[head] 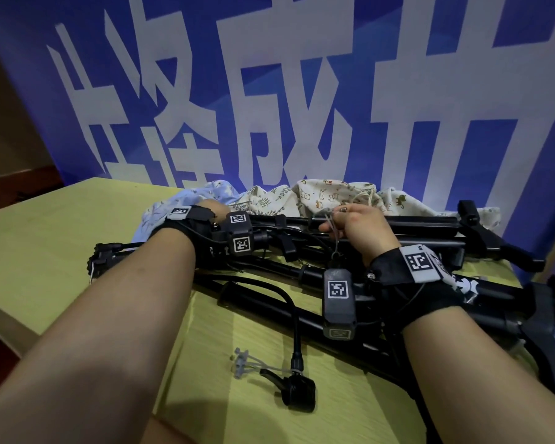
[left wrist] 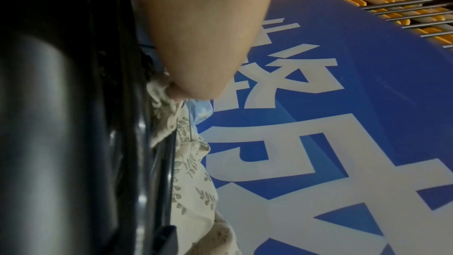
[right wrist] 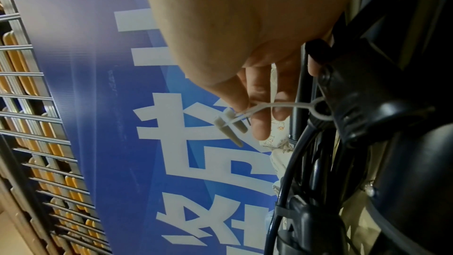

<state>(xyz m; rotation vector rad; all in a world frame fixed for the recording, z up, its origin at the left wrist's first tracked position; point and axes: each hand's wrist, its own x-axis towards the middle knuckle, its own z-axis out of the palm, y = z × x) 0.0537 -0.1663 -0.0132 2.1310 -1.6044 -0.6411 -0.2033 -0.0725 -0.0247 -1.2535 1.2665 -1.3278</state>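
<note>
Right hand (head: 359, 225) pinches grey tether (right wrist: 282, 104) — black pump (head: 414, 222) beneath.

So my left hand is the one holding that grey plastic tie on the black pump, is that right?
Wrong hand. It is the right hand whose fingers hold the grey plastic tie on the black pump; the right wrist view shows it.

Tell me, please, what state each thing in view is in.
right hand, curled round the far pump.
left hand, against the cloth bags; hold hidden.
cloth bags, crumpled at the far edge of the table.
hose, uncoiled, its head lying on the table.
adaptor nozzles, tethered to the hose, flat on the table.
</note>
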